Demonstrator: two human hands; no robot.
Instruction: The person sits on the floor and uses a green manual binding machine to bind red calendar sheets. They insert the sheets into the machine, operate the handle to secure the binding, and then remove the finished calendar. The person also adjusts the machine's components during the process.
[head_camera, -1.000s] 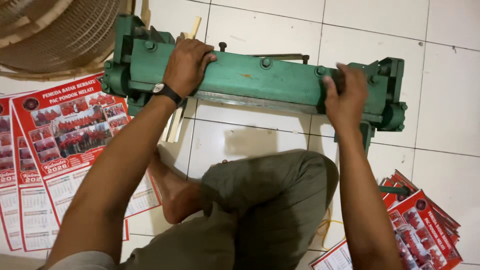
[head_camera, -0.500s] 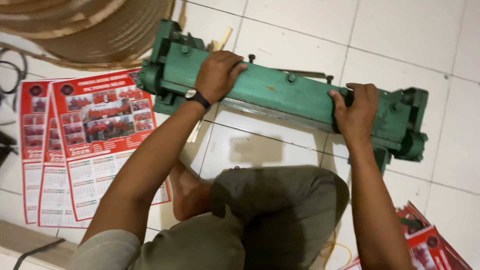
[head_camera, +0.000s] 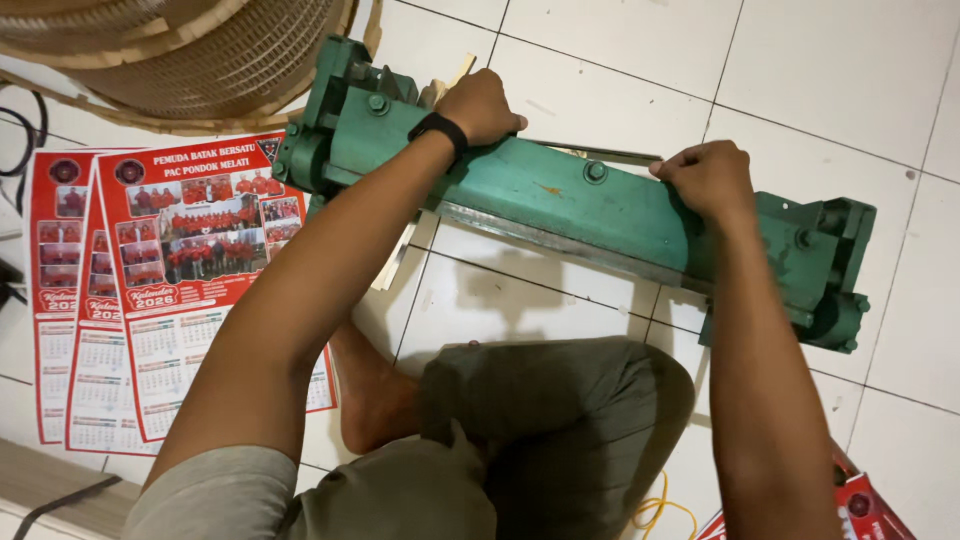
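A long green metal press machine (head_camera: 560, 205) lies across the white tiled floor. My left hand (head_camera: 482, 105), with a black wristband, rests on its top edge near the left end. Farther right, my right hand (head_camera: 710, 180) grips the top edge of the same green bar. A thin metal strip (head_camera: 600, 153) pokes out behind the machine between my hands. My bent knee and bare foot sit just below the machine.
Red and white wall calendars (head_camera: 150, 290) are spread on the floor at left. More red calendars (head_camera: 860, 505) lie at bottom right. A big spool of coiled wire (head_camera: 170, 55) stands at top left. A yellow cord (head_camera: 660, 510) lies by my knee.
The view has shifted so the machine sits lower and tilted. My right hand has moved from the front of the bar onto its top edge. My left hand stays near the left end.
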